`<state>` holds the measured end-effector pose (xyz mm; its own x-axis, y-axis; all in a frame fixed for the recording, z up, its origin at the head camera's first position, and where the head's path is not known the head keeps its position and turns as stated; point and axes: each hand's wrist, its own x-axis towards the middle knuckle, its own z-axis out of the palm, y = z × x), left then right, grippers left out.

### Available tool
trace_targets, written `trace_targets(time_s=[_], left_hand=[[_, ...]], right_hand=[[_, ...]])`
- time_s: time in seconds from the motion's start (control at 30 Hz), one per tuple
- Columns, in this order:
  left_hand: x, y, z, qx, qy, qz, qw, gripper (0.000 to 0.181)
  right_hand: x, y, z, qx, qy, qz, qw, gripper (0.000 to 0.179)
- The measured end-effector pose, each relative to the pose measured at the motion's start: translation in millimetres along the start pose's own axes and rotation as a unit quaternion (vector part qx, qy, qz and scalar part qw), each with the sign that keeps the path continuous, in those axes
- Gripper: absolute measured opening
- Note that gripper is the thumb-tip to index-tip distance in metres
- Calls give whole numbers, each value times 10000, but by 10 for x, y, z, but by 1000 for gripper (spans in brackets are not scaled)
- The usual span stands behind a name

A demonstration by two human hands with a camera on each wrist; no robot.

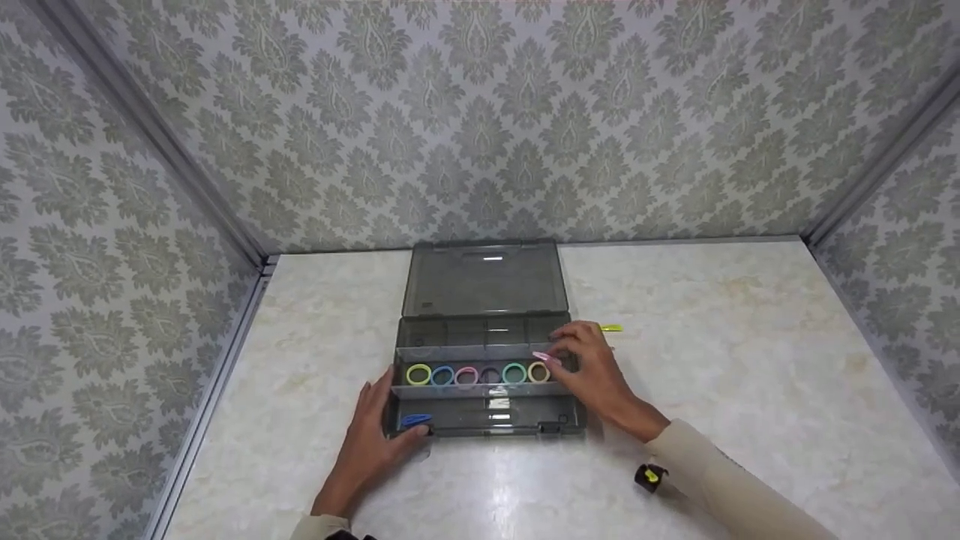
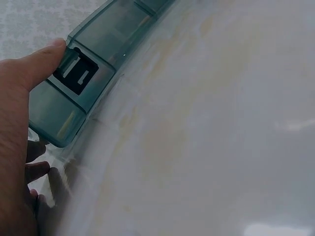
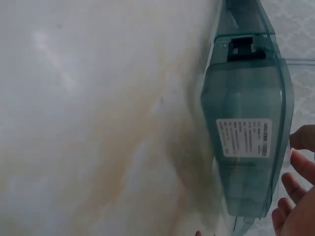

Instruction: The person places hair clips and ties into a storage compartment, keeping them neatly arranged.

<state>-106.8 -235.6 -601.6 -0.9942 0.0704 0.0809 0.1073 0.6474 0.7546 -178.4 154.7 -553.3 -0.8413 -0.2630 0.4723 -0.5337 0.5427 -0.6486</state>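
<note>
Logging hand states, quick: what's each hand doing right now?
Left hand: holding the box by its near left corner.
Right hand: closed, pinching a pink clip.

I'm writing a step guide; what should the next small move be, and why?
Probably lower the pink clip into the front compartment: the right hand pinches it near the row of rings, a seemingly similar blue clip lies in that compartment, and the left hand grips the open box.
</note>
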Motion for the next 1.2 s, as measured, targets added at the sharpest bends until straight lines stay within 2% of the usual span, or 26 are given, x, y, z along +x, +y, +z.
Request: trace_targets(time_s=[0.23,0.5,0.7,1.07,1.2], left_hand=[[9,-30,1,-32,64,181,9998,118],[5,-31,2,-20,-5,-48,10000,117],[0,-8,-5,-10,-95,-202,9998,116],[3,-18,-1,-80,-90,-108,9999,116],[8,-15,-3,-84,-80,-107,9999,117]], right_hand=[[101,-147,121,40,-448,-194,9988,5],[190,-247,227,261,-844,-202,9959,4],[258,-354,329,283,-938,-529,9938,3],[274,-517,532,310,-1257,-837,9880,4],[270,-591,596,205,-1246,-1049,9864,5]])
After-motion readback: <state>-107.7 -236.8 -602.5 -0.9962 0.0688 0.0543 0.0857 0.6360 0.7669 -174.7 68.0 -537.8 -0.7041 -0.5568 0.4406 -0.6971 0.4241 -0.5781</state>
